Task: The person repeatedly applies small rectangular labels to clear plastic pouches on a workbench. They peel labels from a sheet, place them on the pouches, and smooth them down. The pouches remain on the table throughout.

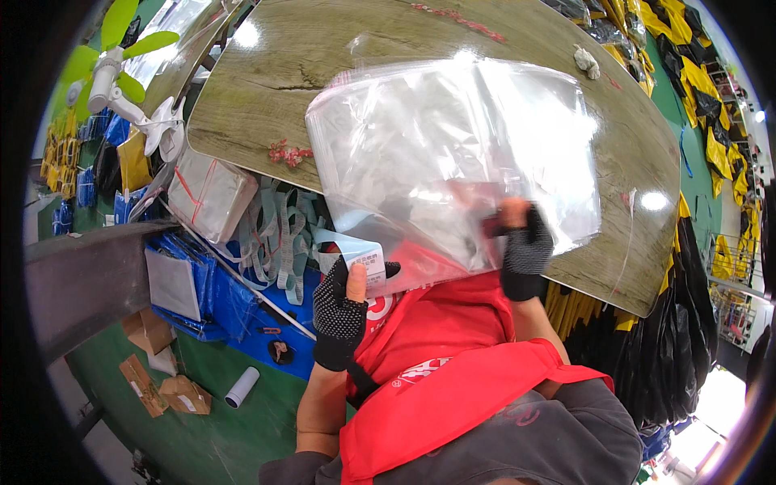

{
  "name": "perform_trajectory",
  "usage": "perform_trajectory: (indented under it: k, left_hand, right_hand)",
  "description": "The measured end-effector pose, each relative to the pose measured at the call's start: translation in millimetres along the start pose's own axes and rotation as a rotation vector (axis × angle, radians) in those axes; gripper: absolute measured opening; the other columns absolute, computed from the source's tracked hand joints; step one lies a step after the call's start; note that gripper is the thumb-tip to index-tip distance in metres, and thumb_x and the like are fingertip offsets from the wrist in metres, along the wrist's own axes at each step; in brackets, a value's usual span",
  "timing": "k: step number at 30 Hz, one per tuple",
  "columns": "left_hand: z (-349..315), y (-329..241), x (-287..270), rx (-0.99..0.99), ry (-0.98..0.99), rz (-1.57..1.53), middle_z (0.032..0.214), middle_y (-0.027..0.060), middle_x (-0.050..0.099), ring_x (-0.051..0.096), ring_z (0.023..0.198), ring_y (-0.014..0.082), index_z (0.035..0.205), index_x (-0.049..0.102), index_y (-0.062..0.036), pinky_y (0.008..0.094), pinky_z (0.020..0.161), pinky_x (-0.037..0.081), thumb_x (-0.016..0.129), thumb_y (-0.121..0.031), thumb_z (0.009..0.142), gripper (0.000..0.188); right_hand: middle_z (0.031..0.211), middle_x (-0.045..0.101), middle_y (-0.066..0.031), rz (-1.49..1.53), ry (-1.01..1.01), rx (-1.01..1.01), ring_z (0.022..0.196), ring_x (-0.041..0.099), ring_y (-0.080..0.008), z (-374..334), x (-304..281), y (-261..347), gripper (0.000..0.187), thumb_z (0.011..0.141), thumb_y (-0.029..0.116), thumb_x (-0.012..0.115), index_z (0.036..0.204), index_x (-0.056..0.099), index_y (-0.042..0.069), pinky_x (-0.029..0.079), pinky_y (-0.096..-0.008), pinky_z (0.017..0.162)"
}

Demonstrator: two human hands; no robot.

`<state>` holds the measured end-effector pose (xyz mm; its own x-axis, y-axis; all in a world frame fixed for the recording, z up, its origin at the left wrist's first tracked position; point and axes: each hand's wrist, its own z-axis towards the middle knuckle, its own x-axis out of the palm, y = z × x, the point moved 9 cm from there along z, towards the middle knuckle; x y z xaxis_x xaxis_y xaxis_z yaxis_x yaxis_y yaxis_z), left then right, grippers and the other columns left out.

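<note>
A stack of clear plastic bags [404, 137] lies on the wood-patterned table and hangs over its near edge. My left hand [341, 311], in a black dotted fingerless glove, is closed on a label strip [368, 271] of white printed labels on pale blue backing. Its thumb presses the strip beside the near left corner of the bags. My right hand [525, 250], gloved alike, is at the near right part of the bags. Motion smears its fingers, so whether they grip the plastic cannot be made out.
Looped label strips [283, 234] hang left of the table, near a tied bundle of clear bags [208, 194] and blue packages [214, 287]. A green fan [105, 81] is clipped at the far left. Cardboard pieces [186, 394] lie on the floor. Black-and-yellow bags [671, 315] hang at right.
</note>
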<state>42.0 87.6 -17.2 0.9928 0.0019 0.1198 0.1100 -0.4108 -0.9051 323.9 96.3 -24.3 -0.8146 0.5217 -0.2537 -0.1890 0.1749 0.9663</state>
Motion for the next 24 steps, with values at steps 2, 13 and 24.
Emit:
perform_trajectory:
  k: [2, 13, 24]
  left_hand:
    - [-1.7, -4.1, -0.1, 0.012, 0.002, 0.037, 0.090, 0.0134, 0.068, 0.066, 0.079, 0.0184, 0.104, 0.060, 0.0034, 0.0285, 0.073, 0.052, 0.048, -0.027, 0.097, 0.034]
    - [-16.2, -16.6, 17.4, -0.024, 0.243, -0.006, 0.102, 0.0094, 0.065, 0.062, 0.094, 0.0157, 0.117, 0.055, 0.0031, 0.0267, 0.079, 0.048, 0.049, -0.020, 0.096, 0.032]
    - [-17.1, -28.4, 7.3, 0.242, 0.276, 0.585, 0.079, 0.0162, 0.066, 0.066, 0.072, 0.0284, 0.097, 0.065, -0.0007, 0.0323, 0.065, 0.049, 0.062, -0.014, 0.087, 0.017]
  right_hand:
    - [0.073, 0.057, -0.0046, 0.104, -0.329, -0.062, 0.067, 0.053, -0.0145, 12.0, -59.5, 1.1, 0.024, 0.096, 0.024, 0.052, 0.091, 0.058, 0.001, 0.043, -0.0261, 0.064]
    - [0.116, 0.061, -0.0110, -0.385, 0.660, -0.899, 0.109, 0.054, -0.0347, -77.6, 99.8, 107.0, 0.041, 0.070, 0.037, 0.072, 0.108, 0.066, 0.021, 0.038, -0.0512, 0.094]
    - [0.091, 0.067, -0.0096, 0.137, 1.086, -0.388, 0.090, 0.062, -0.0245, -55.7, 122.1, 65.2, 0.020, 0.078, 0.022, 0.070, 0.088, 0.071, 0.005, 0.049, -0.0339, 0.076]
